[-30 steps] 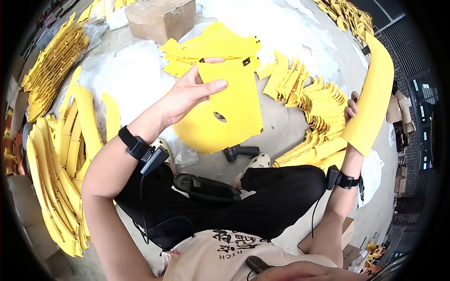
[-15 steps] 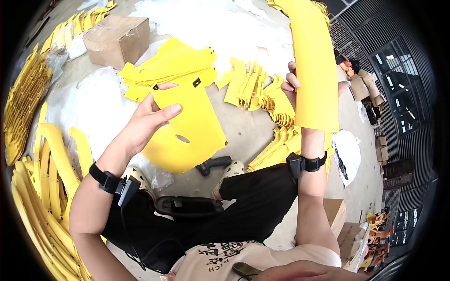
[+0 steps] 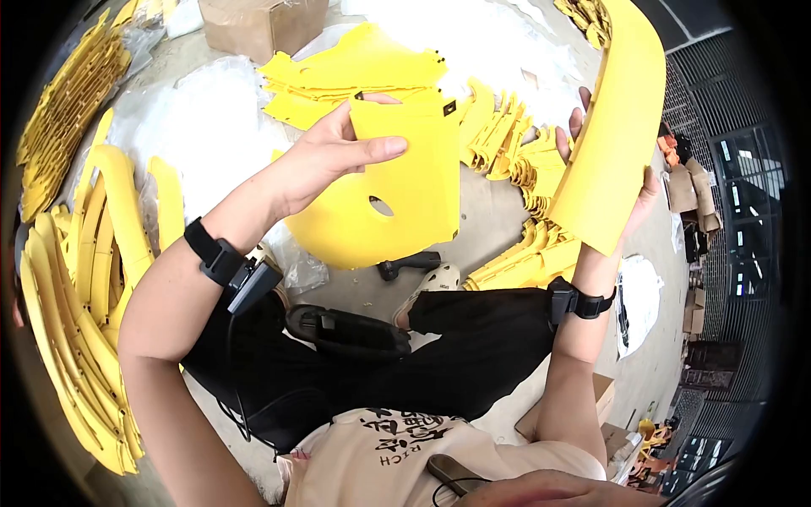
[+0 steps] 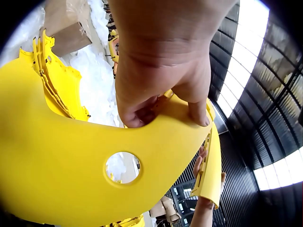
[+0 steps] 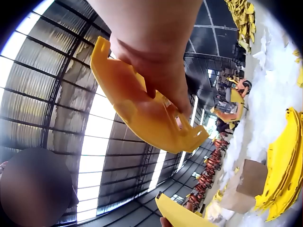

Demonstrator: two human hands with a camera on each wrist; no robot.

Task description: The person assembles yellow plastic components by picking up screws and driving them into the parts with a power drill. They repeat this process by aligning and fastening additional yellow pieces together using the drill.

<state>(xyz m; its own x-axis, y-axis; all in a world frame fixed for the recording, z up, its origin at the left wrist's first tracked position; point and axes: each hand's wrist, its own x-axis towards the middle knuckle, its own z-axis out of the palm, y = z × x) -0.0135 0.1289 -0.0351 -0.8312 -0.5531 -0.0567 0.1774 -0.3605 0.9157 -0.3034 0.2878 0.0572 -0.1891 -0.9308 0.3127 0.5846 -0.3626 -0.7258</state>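
Your left hand (image 3: 325, 160) pinches a smooth yellow panel (image 3: 380, 207) near its narrower end, thumb across the face; the broad end is rounded and pierced by a hole. Your right hand (image 5: 163, 78) grips a long, curved yellow shell (image 3: 617, 127) from its hollow side, up off the concrete floor (image 3: 486, 215). A black power tool (image 3: 410, 264) lies on that floor near your perforated shoe (image 3: 441, 279).

Over my feeds, I am counting two bare hands (image 3: 325, 160), two held smooth yellow plastic panels (image 3: 414, 182), two black wrist-strapped cameras (image 3: 253, 285) and one black pistol-shaped tool (image 3: 410, 263).
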